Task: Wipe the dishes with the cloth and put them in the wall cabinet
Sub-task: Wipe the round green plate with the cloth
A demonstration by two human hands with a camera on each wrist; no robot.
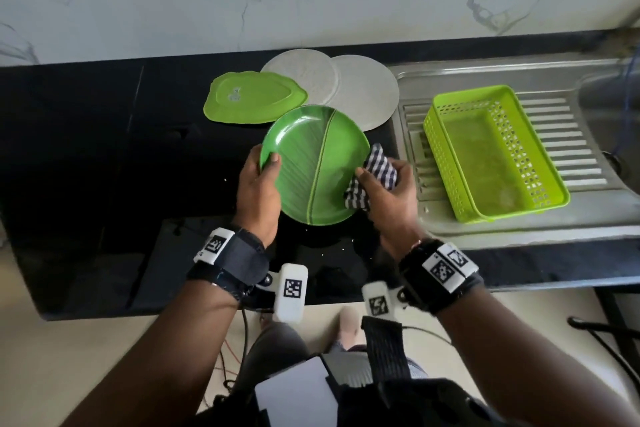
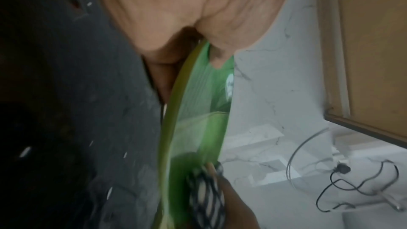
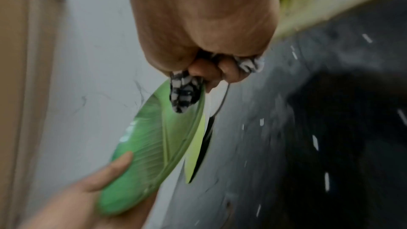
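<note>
The round green plate with a leaf-vein print is held up above the black stone counter, near its front edge and tilted face-up toward the person. The left hand grips its left rim, thumb on the face and fingers underneath. The right hand is closed round a bunched blue-and-white checked cloth, which is pressed over the plate's right rim; the right wrist view shows the cloth wrapping that edge, with fingers curled behind it.

Wiping this plate looks to be the step in hand. To do it well, I'd keep the left grip firm while the cloth sweeps across the whole face, then turn the plate so the part under the left thumb gets wiped too, and finish with the underside. The plate looks smooth and could slip if it is wet, so the thumb should stay well onto the rim.

Behind it, toward the counter's back edge, lie a green leaf-shaped plate turned bottom-up and two pale grey round plates overlapping each other, presumably waiting their turn. To the right, a lime-green perforated plastic basket sits on the ribbed steel drainboard. A wooden cabinet corner shows in the left wrist view above the marble-patterned wall.
</note>
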